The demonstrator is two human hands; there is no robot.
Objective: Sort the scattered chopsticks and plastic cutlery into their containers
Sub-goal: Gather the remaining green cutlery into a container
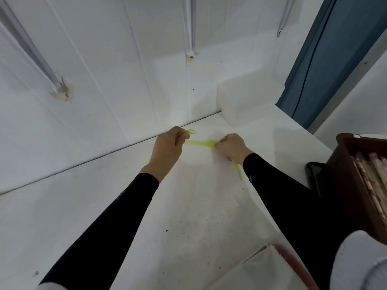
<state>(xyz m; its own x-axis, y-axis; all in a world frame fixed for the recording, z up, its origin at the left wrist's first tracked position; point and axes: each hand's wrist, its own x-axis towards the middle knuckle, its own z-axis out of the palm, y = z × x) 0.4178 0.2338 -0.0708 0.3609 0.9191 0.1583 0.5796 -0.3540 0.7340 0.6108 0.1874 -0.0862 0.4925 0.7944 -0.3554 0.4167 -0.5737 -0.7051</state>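
We note both hands at the far side of the table, close to the wall.
- Left hand grips a fork, tines pointing right.
- Right hand grips a second fork, handle trailing toward us.
- A third fork spans the gap between them.
- A box holding chopsticks sits at the right.
- A tub stands in the far corner behind the hands.

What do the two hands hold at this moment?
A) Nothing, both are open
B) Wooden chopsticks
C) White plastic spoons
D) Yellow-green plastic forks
D. The left hand grips a fork whose yellow-green tines stick out past the fingers. The right hand grips a second fork whose handle points back beside the wrist.
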